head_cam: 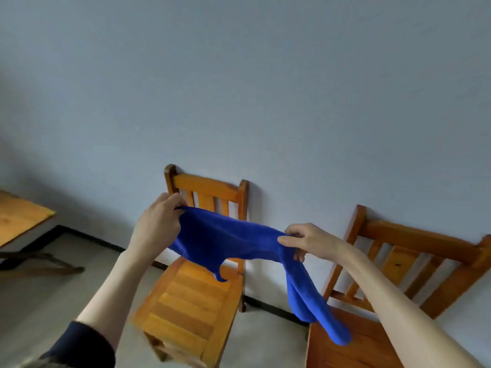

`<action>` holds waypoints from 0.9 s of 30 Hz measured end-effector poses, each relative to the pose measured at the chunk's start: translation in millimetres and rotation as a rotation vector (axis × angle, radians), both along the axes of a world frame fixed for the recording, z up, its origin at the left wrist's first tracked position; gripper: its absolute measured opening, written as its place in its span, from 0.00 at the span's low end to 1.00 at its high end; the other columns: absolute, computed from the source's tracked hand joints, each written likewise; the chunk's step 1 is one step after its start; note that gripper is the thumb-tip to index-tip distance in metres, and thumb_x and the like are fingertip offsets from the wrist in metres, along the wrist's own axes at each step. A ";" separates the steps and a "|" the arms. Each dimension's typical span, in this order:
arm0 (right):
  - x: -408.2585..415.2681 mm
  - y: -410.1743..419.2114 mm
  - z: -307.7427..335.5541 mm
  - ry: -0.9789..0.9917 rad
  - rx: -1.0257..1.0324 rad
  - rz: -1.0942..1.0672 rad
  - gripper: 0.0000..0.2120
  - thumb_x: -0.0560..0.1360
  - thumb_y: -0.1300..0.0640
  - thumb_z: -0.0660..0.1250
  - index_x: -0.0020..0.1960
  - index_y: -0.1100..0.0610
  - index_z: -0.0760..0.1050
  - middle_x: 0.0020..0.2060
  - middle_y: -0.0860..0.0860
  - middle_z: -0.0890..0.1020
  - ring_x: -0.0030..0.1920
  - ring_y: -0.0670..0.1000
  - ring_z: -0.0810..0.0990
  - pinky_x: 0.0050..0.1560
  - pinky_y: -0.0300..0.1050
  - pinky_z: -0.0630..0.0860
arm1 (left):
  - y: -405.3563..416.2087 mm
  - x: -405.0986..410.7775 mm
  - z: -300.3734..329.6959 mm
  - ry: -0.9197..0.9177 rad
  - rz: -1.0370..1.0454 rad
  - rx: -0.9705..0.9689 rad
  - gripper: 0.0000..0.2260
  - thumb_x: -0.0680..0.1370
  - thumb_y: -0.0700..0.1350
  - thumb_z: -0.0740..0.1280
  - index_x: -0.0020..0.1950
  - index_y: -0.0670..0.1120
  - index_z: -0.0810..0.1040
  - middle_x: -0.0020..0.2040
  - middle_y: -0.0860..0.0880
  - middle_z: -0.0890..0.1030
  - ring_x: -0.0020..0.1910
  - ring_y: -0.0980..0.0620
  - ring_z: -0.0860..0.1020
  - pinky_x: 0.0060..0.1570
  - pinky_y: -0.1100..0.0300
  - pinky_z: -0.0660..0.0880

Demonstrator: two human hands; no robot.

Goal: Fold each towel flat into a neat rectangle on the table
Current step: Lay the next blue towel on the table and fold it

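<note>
Head camera looks out over a deep blue, fluffy microfibre towel (pixel 233 240) stretched in mid-air between two bare hands, well above the floor and not on any tabletop. Its upper edge sags between the grips, one corner dangles over the chair seat, and a long bunched tail hangs down past the right wrist. The left hand (pixel 159 221) pinches one end of that edge, fingers curled round the cloth. The right hand (pixel 305 241) grips the towel further along, thumb and fingers closed on a gathered bit rather than a clean corner.

From where I stand this looks like the opening step: shaking the towel out and hunting for its corners before any fold is made. Next, I'd say the right hand needs to work along the edge to the true corner so the tail drops free, then the cloth must be carried to a flat surface.

Behind it stands an orange slatted wooden chair (pixel 196 301) against the pale blue-grey wall (pixel 265 75), a second wooden chair (pixel 414 264) to the right, and the corner of a wooden tabletop (pixel 21 216) far left.
</note>
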State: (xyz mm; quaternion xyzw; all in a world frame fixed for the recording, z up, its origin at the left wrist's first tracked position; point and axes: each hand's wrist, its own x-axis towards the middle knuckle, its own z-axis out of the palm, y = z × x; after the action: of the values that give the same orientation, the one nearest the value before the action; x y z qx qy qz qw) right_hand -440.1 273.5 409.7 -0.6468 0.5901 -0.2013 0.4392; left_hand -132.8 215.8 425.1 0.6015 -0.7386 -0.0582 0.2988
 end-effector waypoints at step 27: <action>616.0 -88.3 48.6 -0.306 -0.380 0.757 0.08 0.73 0.62 0.66 0.41 0.49 0.76 0.36 0.43 0.79 0.37 0.38 0.76 0.40 0.33 0.73 | 89.5 450.9 15.3 0.642 0.240 0.248 0.03 0.77 0.46 0.65 0.47 0.50 0.79 0.44 0.50 0.82 0.47 0.51 0.81 0.48 0.57 0.77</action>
State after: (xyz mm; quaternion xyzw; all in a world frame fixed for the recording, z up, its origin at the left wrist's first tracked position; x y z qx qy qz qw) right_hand 175.9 185.2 458.3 -0.8490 0.1929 -0.2246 0.4377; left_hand 318.1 305.3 440.3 0.6666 -0.5188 -0.2976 0.4449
